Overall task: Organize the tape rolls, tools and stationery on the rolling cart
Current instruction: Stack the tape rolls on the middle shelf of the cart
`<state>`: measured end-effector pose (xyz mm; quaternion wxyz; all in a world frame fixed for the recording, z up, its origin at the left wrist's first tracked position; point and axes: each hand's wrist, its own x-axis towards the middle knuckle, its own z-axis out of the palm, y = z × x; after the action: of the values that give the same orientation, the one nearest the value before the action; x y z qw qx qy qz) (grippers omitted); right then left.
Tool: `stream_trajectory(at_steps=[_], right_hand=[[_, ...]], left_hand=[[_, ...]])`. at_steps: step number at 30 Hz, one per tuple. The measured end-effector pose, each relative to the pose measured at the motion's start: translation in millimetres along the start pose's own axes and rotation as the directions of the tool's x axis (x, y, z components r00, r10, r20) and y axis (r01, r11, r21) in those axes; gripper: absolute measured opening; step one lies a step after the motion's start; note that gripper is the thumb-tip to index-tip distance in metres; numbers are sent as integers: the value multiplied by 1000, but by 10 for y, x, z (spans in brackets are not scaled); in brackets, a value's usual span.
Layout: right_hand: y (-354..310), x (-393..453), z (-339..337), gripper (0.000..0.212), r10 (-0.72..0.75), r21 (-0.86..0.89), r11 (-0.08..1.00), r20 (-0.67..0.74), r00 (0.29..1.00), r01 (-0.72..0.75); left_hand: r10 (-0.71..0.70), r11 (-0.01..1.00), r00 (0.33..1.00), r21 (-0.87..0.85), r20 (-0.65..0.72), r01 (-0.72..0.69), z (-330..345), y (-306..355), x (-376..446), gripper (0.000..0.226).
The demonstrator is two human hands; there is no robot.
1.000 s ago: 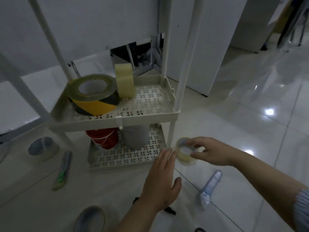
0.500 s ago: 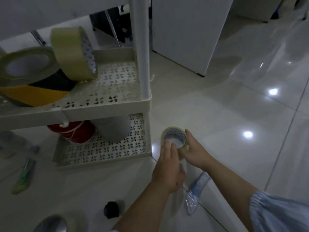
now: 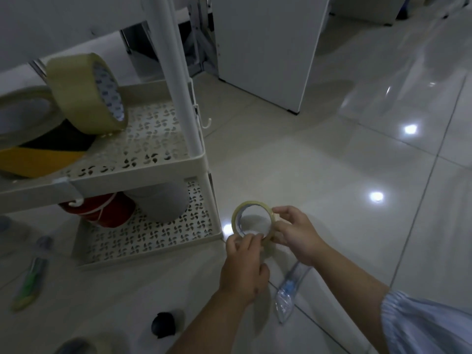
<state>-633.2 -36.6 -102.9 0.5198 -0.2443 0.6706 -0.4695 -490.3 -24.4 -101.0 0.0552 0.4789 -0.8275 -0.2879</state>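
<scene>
Glossy tiled floor (image 3: 332, 175) mirrors the lamps; the cart's perforated shelf (image 3: 153, 149) looks matt plastic; the small tape roll (image 3: 236, 218) has a slick, translucent sheen.

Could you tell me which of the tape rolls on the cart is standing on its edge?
The beige packing tape roll on the middle shelf; it leans against the flat-lying yellow-and-black roll.

A glossy tiled floor (image 3: 319, 175) reflects ceiling lights; a white cabinet (image 3: 268, 47) stands on it behind.
</scene>
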Motion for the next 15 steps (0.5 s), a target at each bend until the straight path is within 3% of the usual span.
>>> stream_trajectory(at_steps=[5,8,11,15], right_hand=[[-126,-278,-36,26,-2,-111,994,127,992,16],[-186,-446,-29,30,-18,-242,969,122,992,48],[-297,-648,4,29,-44,-312,946,156,987,91],[-390,-968,148,28,-58,-399,905,222,973,145]], left_hand=[[87,989,996,-122,12,-85,10,41,-206,50],[101,983,995,-152,-1,-100,-13,64,-384,46],[133,981,991,-140,-19,-134,-60,32,-576,64],[62,949,996,-305,-70,-80,-206,18,-859,62]])
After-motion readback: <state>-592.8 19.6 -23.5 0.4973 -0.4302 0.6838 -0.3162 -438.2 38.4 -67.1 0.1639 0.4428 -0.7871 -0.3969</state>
